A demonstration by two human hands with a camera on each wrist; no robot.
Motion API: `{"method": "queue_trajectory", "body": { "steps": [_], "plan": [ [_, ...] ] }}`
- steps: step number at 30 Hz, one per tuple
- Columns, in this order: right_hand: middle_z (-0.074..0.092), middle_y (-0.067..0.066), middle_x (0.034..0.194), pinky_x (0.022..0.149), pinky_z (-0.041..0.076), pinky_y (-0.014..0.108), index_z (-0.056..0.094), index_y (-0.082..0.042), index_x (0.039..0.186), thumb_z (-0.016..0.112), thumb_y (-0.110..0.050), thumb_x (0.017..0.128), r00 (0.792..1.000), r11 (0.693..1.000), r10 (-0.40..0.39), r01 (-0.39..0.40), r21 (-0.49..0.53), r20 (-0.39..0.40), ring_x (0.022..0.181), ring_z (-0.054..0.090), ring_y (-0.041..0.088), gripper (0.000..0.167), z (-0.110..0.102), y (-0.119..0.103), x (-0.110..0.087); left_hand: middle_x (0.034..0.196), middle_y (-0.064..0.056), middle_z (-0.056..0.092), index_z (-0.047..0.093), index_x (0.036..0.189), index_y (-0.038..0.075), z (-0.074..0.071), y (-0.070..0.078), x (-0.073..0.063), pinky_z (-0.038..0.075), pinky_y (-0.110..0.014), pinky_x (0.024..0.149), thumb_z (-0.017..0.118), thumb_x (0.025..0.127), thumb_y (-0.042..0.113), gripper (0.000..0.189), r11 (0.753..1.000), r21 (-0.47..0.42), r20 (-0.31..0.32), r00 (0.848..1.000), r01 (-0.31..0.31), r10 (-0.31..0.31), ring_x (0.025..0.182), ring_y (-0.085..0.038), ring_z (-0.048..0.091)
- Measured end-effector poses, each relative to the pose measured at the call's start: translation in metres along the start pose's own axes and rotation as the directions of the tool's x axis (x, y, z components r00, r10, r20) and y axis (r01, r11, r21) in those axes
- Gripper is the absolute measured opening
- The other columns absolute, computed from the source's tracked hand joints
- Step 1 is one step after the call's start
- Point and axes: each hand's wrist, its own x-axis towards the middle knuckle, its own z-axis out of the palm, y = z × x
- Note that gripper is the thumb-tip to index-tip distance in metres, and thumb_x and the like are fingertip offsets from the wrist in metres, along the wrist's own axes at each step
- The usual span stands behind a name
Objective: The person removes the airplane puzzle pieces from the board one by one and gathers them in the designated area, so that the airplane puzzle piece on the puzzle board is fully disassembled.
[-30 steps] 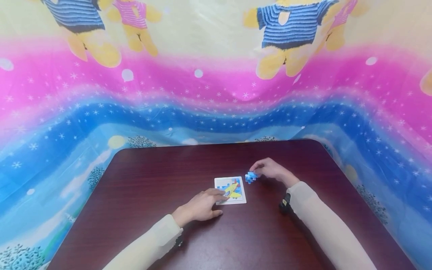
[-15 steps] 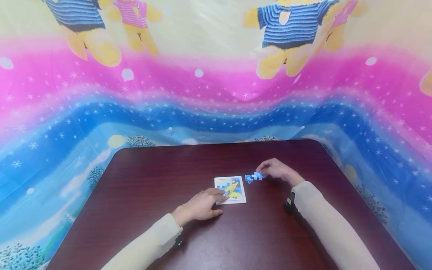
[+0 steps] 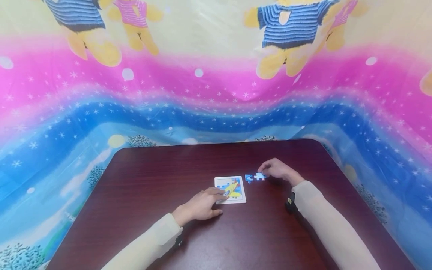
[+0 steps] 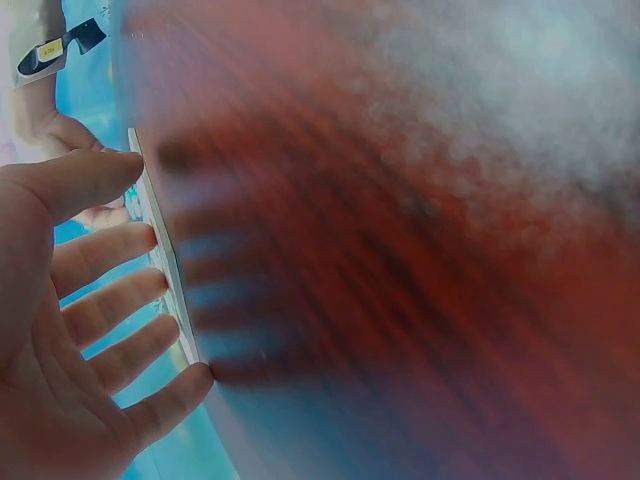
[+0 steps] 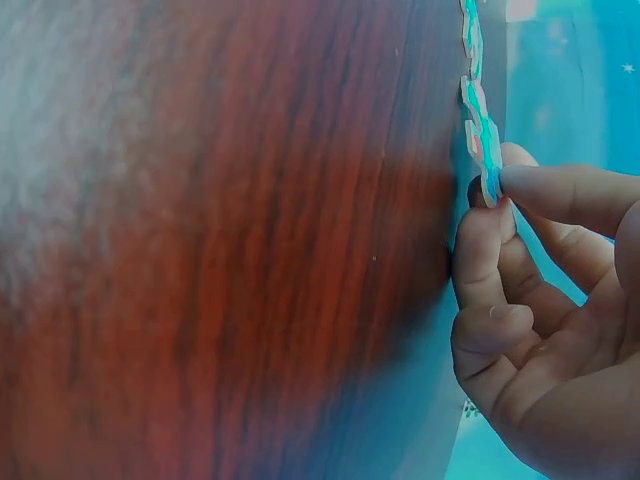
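Observation:
A white-framed jigsaw puzzle (image 3: 241,201) with a yellow plane on blue lies flat on the table. My left hand (image 3: 202,204) rests on its near left corner, fingers extended, covering part of the picture. In the left wrist view, the fingertips (image 4: 155,237) meet the thin edge of the board (image 4: 172,262). To the right of the board, my right hand (image 3: 277,170) pinches a light-blue jigsaw piece (image 3: 260,176) between thumb and finger, close over the tabletop. Between that piece and the board lies a second blue jigsaw piece (image 3: 248,178).
The dark red-brown table (image 3: 152,176) has rounded far corners. A patterned cloth (image 3: 209,86) with snowflakes and bears hangs behind it and along both sides. Dark bands (image 3: 290,202) sit at the cuffs of both sleeves.
My right hand has drawn one blue piece rightward, apart from the other, and turned it slightly lower and flatter. The left hand and board have stayed in place.

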Motion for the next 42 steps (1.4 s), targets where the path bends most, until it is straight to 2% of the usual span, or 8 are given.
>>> {"method": "queue_trajectory", "body": {
  "steps": [15, 25, 33, 42],
  "plan": [
    [0.071, 0.013, 0.112, 0.087, 0.056, 0.045, 0.076, -0.012, 0.106, 0.062, -0.007, 0.095, 1.0, 1.0, 0.012, -0.013, -0.023, -0.024, 0.094, 0.064, 0.026, 0.019, 0.0, 0.002, 0.0, 0.148, 0.0, 0.055, 0.062, 0.138, 0.022, 0.001, 0.001, -0.001, 0.048, -0.043, 0.107, 0.07, 0.091, 0.037, 0.05, 1.0, 0.002, 0.003, 1.0, 0.006, -0.006, 0.138, -0.021, 0.05],
    [0.069, 0.012, 0.115, 0.089, 0.055, 0.046, 0.075, -0.015, 0.109, 0.061, -0.01, 0.095, 1.0, 1.0, 0.01, -0.01, 0.017, -0.018, 0.097, 0.063, 0.026, 0.02, 0.003, -0.001, 0.002, 0.149, 0.002, 0.054, 0.061, 0.139, 0.023, 0.001, 0.002, -0.001, 0.047, -0.043, 0.108, 0.069, 0.092, 0.038, 0.049, 1.0, 0.006, 0.019, 1.0, 0.018, -0.018, 0.139, -0.02, 0.048],
    [0.068, 0.012, 0.099, 0.078, 0.052, 0.036, 0.072, -0.012, 0.114, 0.061, -0.012, 0.095, 0.999, 0.995, -0.024, 0.022, 0.101, 0.022, 0.086, 0.061, 0.025, 0.022, 0.014, -0.013, 0.0, 0.148, 0.002, 0.054, 0.061, 0.139, 0.022, 0.001, 0.003, -0.001, 0.047, -0.043, 0.109, 0.069, 0.092, 0.038, 0.05, 1.0, 0.005, 0.023, 1.0, 0.022, -0.022, 0.139, -0.02, 0.049],
    [0.071, 0.01, 0.103, 0.072, 0.054, 0.035, 0.073, -0.013, 0.113, 0.064, -0.015, 0.095, 0.999, 0.992, -0.037, 0.032, 0.121, 0.038, 0.087, 0.064, 0.024, 0.021, 0.025, -0.032, 0.0, 0.148, 0.001, 0.055, 0.061, 0.139, 0.022, -0.002, 0.003, 0.0, 0.047, -0.042, 0.109, 0.07, 0.091, 0.038, 0.051, 1.0, 0.003, 0.021, 1.0, 0.022, -0.022, 0.138, -0.02, 0.049]
  ]
}}
